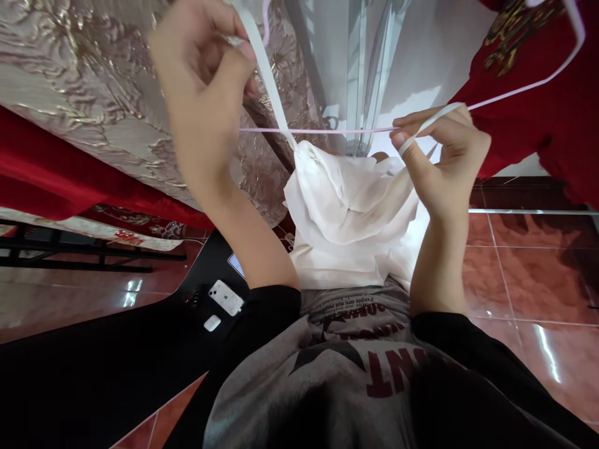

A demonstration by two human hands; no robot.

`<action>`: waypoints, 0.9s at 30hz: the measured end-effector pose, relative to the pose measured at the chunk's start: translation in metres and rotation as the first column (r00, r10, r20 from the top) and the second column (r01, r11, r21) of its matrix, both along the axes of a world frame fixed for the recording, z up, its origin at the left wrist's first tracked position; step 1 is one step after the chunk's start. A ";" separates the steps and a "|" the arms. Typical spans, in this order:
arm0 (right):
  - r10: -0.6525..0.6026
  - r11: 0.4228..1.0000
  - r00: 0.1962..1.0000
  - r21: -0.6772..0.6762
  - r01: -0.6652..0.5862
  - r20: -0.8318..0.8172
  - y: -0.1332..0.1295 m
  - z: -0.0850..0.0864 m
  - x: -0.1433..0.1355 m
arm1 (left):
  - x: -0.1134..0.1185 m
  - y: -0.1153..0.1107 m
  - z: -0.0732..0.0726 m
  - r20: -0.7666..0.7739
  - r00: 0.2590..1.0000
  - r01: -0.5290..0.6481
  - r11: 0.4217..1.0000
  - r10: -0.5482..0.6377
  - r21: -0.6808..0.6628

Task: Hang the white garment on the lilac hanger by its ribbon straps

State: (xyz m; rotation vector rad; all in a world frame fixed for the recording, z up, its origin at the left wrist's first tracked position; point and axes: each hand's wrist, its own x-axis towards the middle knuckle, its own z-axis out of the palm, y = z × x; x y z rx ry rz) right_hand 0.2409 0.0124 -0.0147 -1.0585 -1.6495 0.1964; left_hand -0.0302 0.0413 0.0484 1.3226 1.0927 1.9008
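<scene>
My left hand point(206, 93) is raised at the upper left and slightly blurred, its fingers closed on a narrow white ribbon point(269, 75). That ribbon slants down to the corner of a white cloth point(355, 199) lying gathered over my lap. My right hand point(444, 156) pinches another white ribbon point(433, 120) between thumb and fingers, near the cloth's right side. A thin lilac cord point(327, 131) stretches level between the hands. It passes at the right fingertips and continues to the upper right. Its left end goes out of sight behind my left hand.
Cream embossed fabric point(79, 81) hangs at the left, red cloth point(533, 118) at the right. Sheer white curtains point(327, 50) are ahead. On a black bench point(116, 355) beside me lie a white phone point(225, 297) and a small white case point(212, 323). The floor point(552, 268) has reddish tiles.
</scene>
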 end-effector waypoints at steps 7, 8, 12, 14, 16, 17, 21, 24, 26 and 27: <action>0.023 0.999 1.000 0.045 -0.022 -0.020 0.001 -0.002 0.006 | 0.018 0.006 -0.021 0.061 0.997 -0.035 0.999 0.037 -0.036; 0.037 0.998 0.999 0.050 -0.035 -0.033 0.000 -0.003 0.005 | 0.022 0.005 -0.025 0.177 0.982 -0.065 0.998 0.068 -0.020; 0.076 0.996 0.996 0.046 -0.073 -0.056 0.000 -0.005 -0.005 | 0.049 -0.005 -0.046 0.572 0.817 -0.078 0.997 0.069 -0.009; 0.100 0.994 0.994 0.045 -0.098 -0.034 0.000 -0.006 -0.008 | 0.064 -0.008 -0.055 0.559 0.829 0.009 1.000 -0.014 0.011; 0.141 0.988 0.989 0.063 -0.139 -0.034 0.001 -0.007 -0.005 | 0.074 -0.010 -0.060 0.498 0.866 0.057 0.998 -0.051 0.004; 0.154 0.984 0.986 0.095 -0.148 -0.059 0.002 -0.008 0.000 | 0.076 -0.009 -0.062 0.475 0.878 0.060 0.998 -0.054 0.002; 0.057 0.979 0.970 0.204 -0.008 -0.237 0.004 -0.009 0.045 | 0.071 -0.009 -0.060 0.437 0.895 0.099 0.995 -0.093 0.009; -0.075 0.976 0.973 0.185 0.117 -0.219 0.004 0.000 0.088 | 0.065 -0.010 -0.060 0.431 0.898 0.105 0.994 -0.092 -0.007; -0.101 0.984 0.989 0.137 0.116 -0.106 0.002 0.014 0.108 | 0.063 -0.009 -0.061 0.434 0.898 0.090 0.996 -0.069 -0.027; -0.103 0.991 0.994 0.079 0.105 -0.029 0.002 0.023 0.113 | 0.062 -0.008 -0.062 0.435 0.899 0.084 0.996 -0.059 -0.039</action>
